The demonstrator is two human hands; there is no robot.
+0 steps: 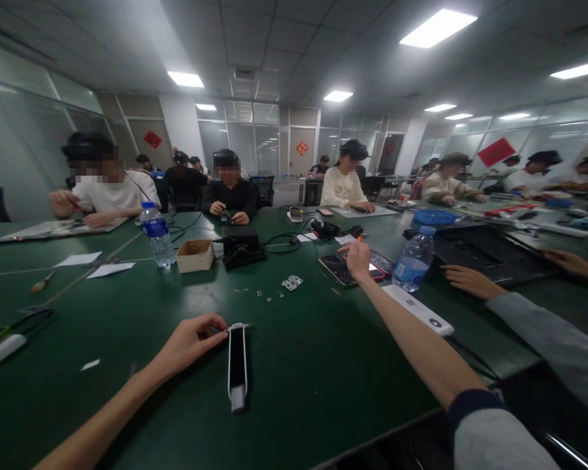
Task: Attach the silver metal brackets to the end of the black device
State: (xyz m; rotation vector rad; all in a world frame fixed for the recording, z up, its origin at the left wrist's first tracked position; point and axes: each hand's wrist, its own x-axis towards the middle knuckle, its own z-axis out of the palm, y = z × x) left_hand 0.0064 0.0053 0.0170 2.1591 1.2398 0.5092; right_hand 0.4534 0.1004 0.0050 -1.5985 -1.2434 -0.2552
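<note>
My left hand (193, 341) lies on the green table (318, 365), its fingers curled against the top end of a slim black-and-white device (237, 365) with a metal tip. My right hand (357, 258) is raised just above a dark smartphone (340, 269), fingers apart and nothing visible in them. A second phone (382, 262) lies beside the first. Between my hands, a small metal hinge plate (291, 282) and several tiny washers (268, 296) sit on the tabletop. A white bar-shaped device (416, 310) lies beneath my right forearm.
Water bottles (414, 259) (157, 234) stand on both sides, near a cardboard box (195, 255) and a black unit with cables (240, 245). A co-worker's grey-sleeved arm (534, 326) reaches in at right beside a black frame (490, 251). Several seated people work along the table.
</note>
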